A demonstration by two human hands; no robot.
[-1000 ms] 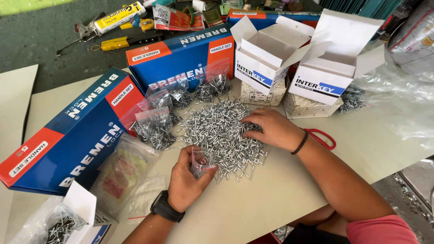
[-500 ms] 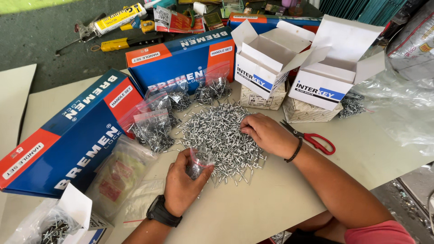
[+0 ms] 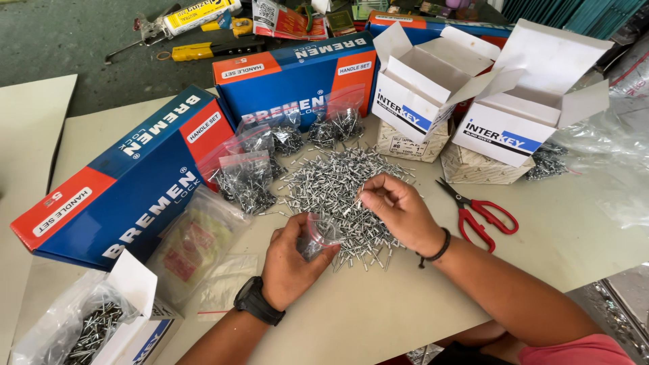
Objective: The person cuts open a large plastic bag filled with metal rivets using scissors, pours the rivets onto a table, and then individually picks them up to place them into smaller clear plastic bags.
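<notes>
Left hand point(image 3: 287, 260) holds a small clear bag point(image 3: 318, 233); right hand point(image 3: 399, 213) pinches rivets point(image 3: 338, 189) above the pile.

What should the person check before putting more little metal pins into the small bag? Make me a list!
1. Bag mouth held open by left hand: ok.
2. Right hand has pins pinched in its fingertips: cannot tell, too small.
3. Pile of pins within reach of both hands: ok.
4. Scissors lying clear of the pile: ok.
5. How full the bag is: cannot tell.
</notes>
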